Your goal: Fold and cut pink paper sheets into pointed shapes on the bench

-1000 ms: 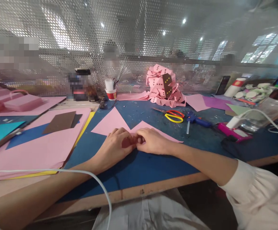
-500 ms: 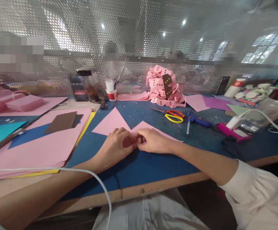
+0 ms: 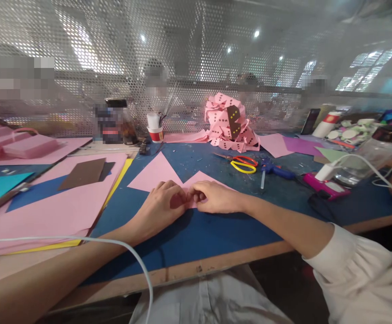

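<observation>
Both hands meet at a sheet of pink paper [image 3: 201, 176] on the blue mat [image 3: 196, 234]. With curled fingers, my left hand [image 3: 165, 202] pinches the paper's near left edge. My right hand [image 3: 212, 196] is closed on the same edge, its fingertips almost against the left ones. The hands cover much of the sheet, so any fold there is hidden. Just beyond my left hand lies a second pink paper piece [image 3: 157, 173], pointed at the top.
Scissors [image 3: 244, 164] and a blue glue gun [image 3: 277, 170] lie right of the hands. A pink dotted paper model [image 3: 231, 123] stands behind. Large pink sheets [image 3: 57, 213] are stacked left. A white cable [image 3: 128, 245] crosses over my left forearm.
The whole view has shifted slightly. My right fingers have moved a little over the paper's edge; both hands keep their pinch in nearly the same place.
</observation>
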A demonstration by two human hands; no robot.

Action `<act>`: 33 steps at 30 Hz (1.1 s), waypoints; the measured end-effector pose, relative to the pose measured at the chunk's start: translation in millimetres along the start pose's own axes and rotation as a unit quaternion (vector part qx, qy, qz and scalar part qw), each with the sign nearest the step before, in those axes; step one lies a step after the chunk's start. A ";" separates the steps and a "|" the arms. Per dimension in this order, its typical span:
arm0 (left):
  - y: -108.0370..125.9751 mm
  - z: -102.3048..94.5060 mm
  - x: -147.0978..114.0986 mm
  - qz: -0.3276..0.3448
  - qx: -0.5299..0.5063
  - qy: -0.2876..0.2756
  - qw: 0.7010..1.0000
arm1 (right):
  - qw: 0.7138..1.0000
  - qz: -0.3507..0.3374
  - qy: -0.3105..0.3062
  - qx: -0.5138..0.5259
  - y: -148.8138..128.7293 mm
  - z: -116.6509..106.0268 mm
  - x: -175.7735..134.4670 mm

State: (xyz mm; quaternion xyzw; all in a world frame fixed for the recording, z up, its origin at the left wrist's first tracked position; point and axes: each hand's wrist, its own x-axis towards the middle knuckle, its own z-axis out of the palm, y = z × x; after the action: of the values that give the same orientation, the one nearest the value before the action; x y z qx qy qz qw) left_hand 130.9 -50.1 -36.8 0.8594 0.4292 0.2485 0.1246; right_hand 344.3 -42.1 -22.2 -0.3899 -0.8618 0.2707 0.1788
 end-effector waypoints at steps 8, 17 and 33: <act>-3.5 -1.7 -1.0 0.010 -0.020 -0.002 1.000 | 0.999 -0.008 -0.032 0.026 5.4 -3.9 1.6; -5.1 -2.2 -1.9 0.028 -0.024 -0.005 0.999 | 0.995 -0.020 -0.072 0.062 3.8 -12.0 -0.2; -5.6 -1.7 -1.4 0.032 -0.028 0.000 0.999 | 0.997 0.029 -0.047 0.058 1.8 -20.1 -7.0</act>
State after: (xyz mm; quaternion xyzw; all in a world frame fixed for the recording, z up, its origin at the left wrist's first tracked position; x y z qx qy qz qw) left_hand 125.4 -47.9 -38.1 0.8688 0.3946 0.2640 0.1405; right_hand 360.1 -39.9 -8.1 -0.3902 -0.8405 0.3436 0.1524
